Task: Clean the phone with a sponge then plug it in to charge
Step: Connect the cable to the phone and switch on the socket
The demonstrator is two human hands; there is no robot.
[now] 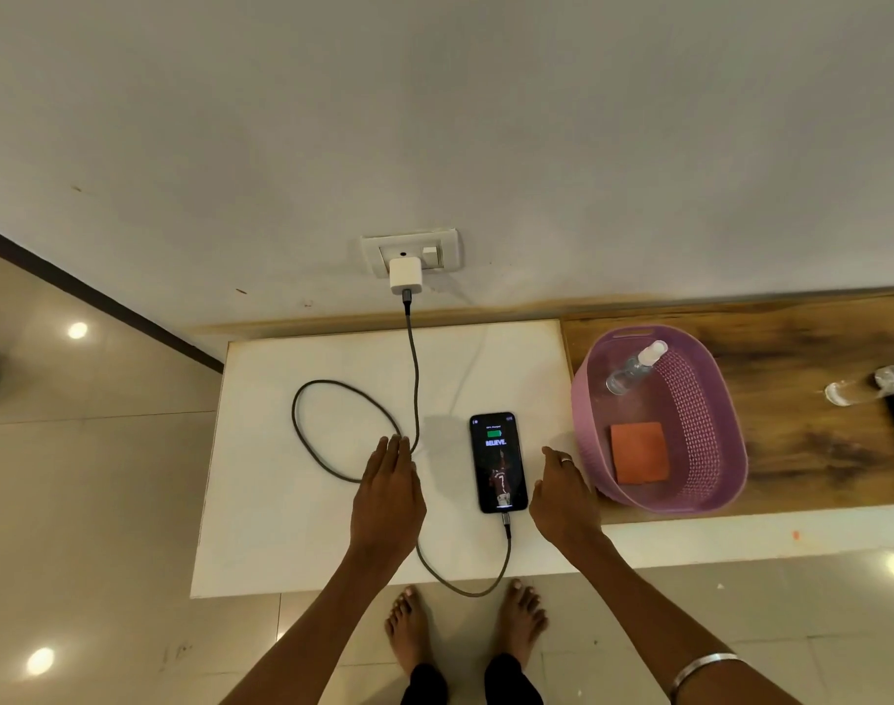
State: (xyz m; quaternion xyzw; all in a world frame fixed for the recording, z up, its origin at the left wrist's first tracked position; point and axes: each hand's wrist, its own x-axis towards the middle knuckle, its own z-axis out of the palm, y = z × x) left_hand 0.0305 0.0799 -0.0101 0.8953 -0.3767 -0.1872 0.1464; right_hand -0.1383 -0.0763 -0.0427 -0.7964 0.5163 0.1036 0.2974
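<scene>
A black phone (499,463) lies face up on the white table (292,526), its screen lit with a green battery symbol. A grey cable (410,358) is plugged into the phone's near end, loops over the table and runs up to a white charger (405,276) in the wall socket (409,249). An orange sponge (639,452) lies in the pink basket (709,429) at the right. My left hand (388,493) hovers flat left of the phone, over the cable, holding nothing. My right hand (564,493) is open between the phone and the basket.
A clear spray bottle (633,368) leans inside the basket. The basket stands on a wooden board (811,399); a crumpled plastic item (872,384) lies at its far right. Bare feet (465,628) stand on the tiled floor below the table's near edge.
</scene>
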